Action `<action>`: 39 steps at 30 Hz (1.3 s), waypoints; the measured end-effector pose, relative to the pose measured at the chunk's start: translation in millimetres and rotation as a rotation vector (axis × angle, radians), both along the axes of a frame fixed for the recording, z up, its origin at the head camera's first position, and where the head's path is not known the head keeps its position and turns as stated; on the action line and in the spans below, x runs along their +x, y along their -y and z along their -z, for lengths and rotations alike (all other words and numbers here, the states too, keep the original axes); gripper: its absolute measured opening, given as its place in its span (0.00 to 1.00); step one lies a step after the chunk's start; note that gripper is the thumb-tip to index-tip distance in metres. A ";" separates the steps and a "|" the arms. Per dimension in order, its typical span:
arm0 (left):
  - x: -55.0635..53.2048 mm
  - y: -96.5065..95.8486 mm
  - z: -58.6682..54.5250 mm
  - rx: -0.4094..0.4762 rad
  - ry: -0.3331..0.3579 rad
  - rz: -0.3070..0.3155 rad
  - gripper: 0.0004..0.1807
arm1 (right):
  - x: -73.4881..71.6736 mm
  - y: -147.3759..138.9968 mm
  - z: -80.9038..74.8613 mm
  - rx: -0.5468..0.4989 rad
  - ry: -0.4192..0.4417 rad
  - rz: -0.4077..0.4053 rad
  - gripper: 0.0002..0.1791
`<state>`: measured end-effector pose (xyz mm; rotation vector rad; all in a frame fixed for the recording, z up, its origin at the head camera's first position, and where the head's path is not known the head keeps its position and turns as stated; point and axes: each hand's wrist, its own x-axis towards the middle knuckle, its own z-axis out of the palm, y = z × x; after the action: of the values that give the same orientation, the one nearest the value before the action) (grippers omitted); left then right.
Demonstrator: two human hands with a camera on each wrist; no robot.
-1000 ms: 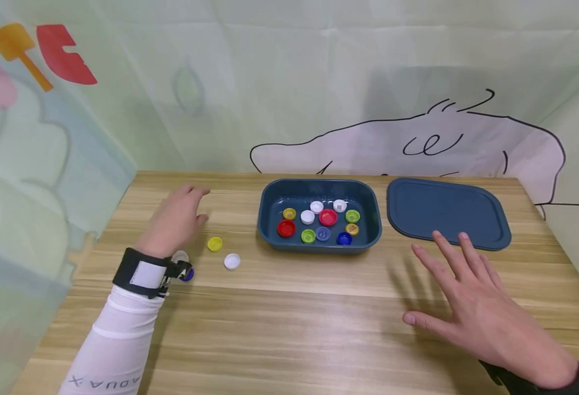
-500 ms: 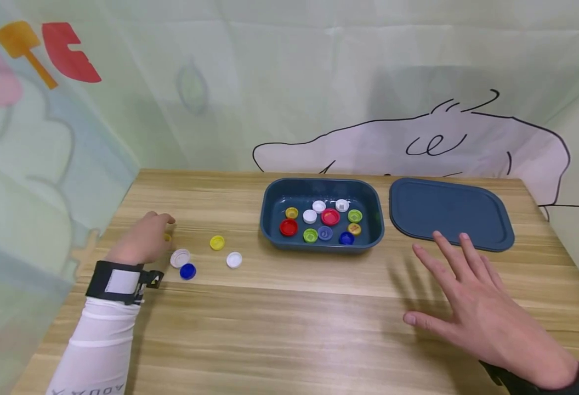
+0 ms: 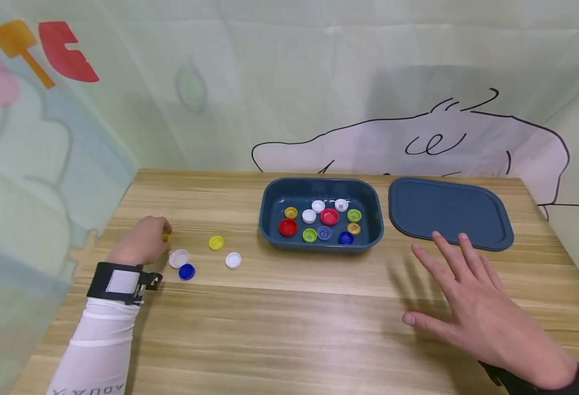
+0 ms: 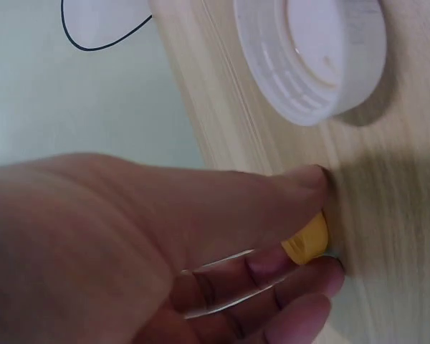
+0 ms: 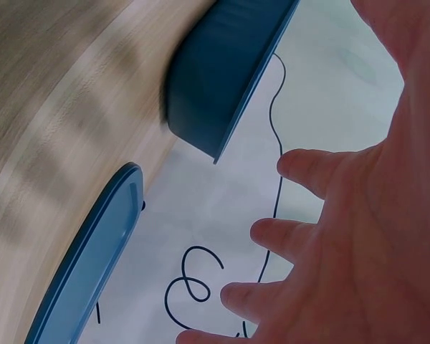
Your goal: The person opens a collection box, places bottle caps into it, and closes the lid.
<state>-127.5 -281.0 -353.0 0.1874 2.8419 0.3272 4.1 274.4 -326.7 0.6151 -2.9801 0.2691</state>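
Observation:
At the left of the table my left hand (image 3: 141, 241) pinches a yellow bottle cap (image 4: 309, 240) between thumb and fingers, low over the wood. Close beside it lie a large white cap (image 3: 179, 258) and a blue cap (image 3: 187, 271). Further right are another yellow cap (image 3: 216, 243) and a small white cap (image 3: 233, 260). My right hand (image 3: 487, 312) hovers with spread fingers near the front of a dark blue lid (image 3: 449, 211), holding nothing.
A dark blue box (image 3: 321, 248) stands at the back middle, with several red, white, green, yellow and blue caps inside. A printed cloth (image 3: 289, 82) hangs behind the wooden table (image 3: 289, 329).
My left hand has moved left and toward me, uncovering the large white and blue caps, and has taken hold of a yellow cap. The right hand has stayed still.

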 end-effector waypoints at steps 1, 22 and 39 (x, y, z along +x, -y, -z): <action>0.1 0.1 0.1 0.000 -0.001 -0.004 0.18 | 0.1 0.2 -0.2 0.000 -0.001 0.000 0.54; -5.5 -68.4 -53.0 0.036 -0.251 0.124 0.15 | 0.7 -0.6 -1.1 0.016 -0.007 0.004 0.55; -34.6 -197.3 -56.3 0.137 -0.339 0.318 0.17 | 3.5 -1.1 -0.4 0.016 0.002 0.009 0.55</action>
<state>-162.1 -83.7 -296.8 0.7807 3.0473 0.4584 7.6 275.5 -326.4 0.6038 -2.9892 0.2456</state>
